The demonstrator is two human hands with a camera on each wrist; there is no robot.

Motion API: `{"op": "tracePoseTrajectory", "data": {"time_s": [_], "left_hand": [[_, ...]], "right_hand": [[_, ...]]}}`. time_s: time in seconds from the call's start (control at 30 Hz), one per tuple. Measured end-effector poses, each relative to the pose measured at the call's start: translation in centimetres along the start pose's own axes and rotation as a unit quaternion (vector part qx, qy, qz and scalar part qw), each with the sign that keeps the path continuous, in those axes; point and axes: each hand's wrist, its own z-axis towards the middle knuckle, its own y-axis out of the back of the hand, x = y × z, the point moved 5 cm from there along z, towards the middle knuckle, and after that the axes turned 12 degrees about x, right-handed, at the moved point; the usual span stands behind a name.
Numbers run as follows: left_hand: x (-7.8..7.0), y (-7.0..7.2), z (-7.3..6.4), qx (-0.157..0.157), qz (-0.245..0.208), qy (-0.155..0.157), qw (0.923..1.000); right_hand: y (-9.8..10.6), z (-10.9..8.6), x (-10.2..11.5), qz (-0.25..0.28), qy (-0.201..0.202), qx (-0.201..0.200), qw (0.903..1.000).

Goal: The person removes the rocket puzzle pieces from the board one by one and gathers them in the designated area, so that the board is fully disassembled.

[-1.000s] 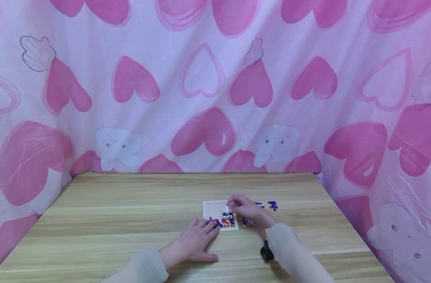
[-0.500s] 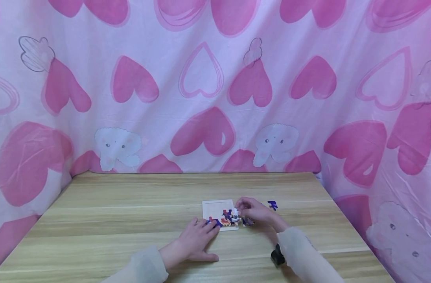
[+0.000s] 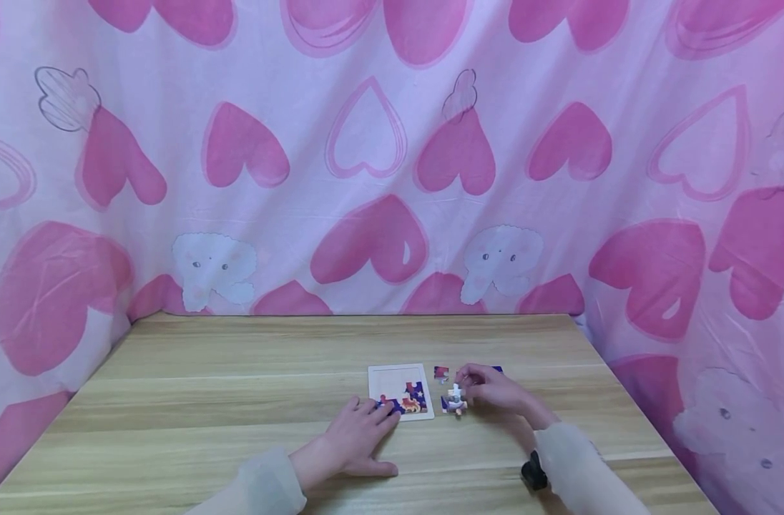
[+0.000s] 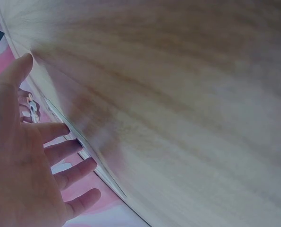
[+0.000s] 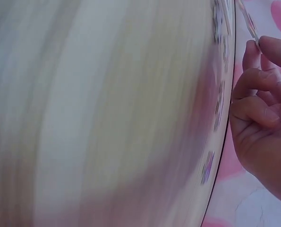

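A white-framed puzzle tray (image 3: 389, 378) lies on the table, with joined purple and orange pieces (image 3: 419, 399) along its lower part and right side. My left hand (image 3: 360, 440) rests at the tray's lower left corner, fingers spread and fairly straight, covering part of it. To the tray's right, my right hand (image 3: 491, 388) pinches a white jigsaw piece (image 3: 456, 399) between thumb and fingertips. In the right wrist view this jigsaw piece (image 5: 249, 21) appears edge-on, raised off the table. Beneath it in the head view, a purple jigsaw piece (image 3: 445, 406) is partly hidden.
A red and purple piece (image 3: 441, 373) lies right of the tray. Another purple piece (image 3: 498, 369) shows behind the right hand. Several loose pieces (image 5: 208, 168) line the table in the right wrist view. A pink heart-patterned curtain (image 3: 373, 250) borders the wooden table (image 3: 237, 372).
My right hand has moved right, carrying the white jigsaw piece from above the tray to beside it. The red and purple piece has come into sight. My left hand has stayed still.
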Motion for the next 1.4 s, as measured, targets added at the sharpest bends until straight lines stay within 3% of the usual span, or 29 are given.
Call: {"op": "tracePoseTrajectory", "data": {"time_s": [0.43,0.97,1.23,1.4], "left_hand": [[0.1,0.0,0.0,-0.009,-0.008,-0.007,0.9999],[0.2,0.0,0.0,-0.012,-0.001,-0.006,0.9999],[0.2,-0.1,0.1,-0.005,-0.008,-0.006,0.9999],[0.2,-0.2,0.1,-0.005,-0.010,-0.006,0.9999]], "right_hand": [[2.1,-2.3,-2.5,0.030,-0.025,0.004,0.9992],[2.5,-2.3,-3.8,0.012,-0.005,0.003,0.9999],[2.3,-2.2,-2.2,-0.046,-0.026,-0.021,0.9984],[1.2,-1.3,-0.5,-0.064,-0.010,-0.015,0.9978]]}}
